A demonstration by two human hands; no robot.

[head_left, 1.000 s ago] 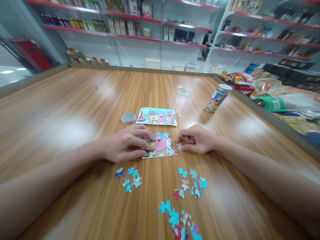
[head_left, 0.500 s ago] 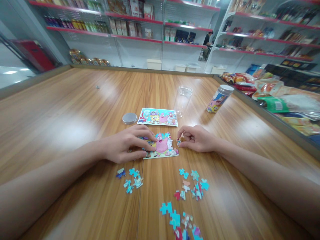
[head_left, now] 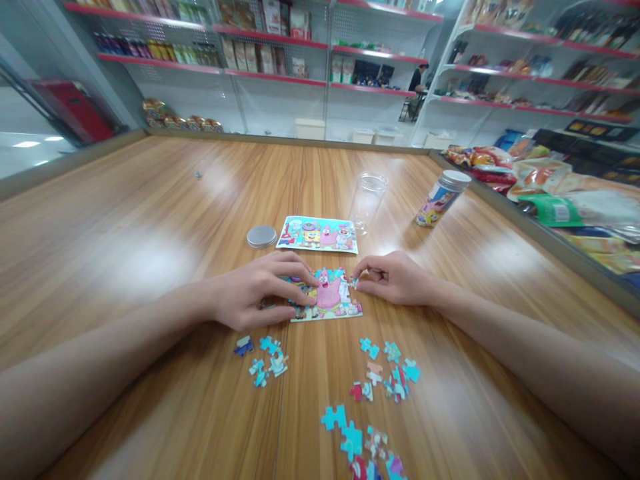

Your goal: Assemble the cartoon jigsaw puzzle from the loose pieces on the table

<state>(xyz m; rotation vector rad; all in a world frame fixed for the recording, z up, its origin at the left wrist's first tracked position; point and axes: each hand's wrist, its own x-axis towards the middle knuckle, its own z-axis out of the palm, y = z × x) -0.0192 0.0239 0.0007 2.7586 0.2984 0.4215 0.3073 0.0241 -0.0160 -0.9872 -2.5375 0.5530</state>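
On the wooden bench (head_left: 150,220), among shop shelves (head_left: 270,73), the left hand (head_left: 260,297) is pressing the puzzle (head_left: 333,300), fingers flat and open; the right hand (head_left: 395,279) is pinching a piece (head_left: 355,283).

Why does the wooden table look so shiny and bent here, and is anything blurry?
Head view: light leaves pale glare patches on the wooden table; the wide lens bows the shelves; the forearms and loose pieces by the bottom edge are smeared; the part-built puzzle under the left hand, and the puzzle piece pinched by the right hand, look sharper.
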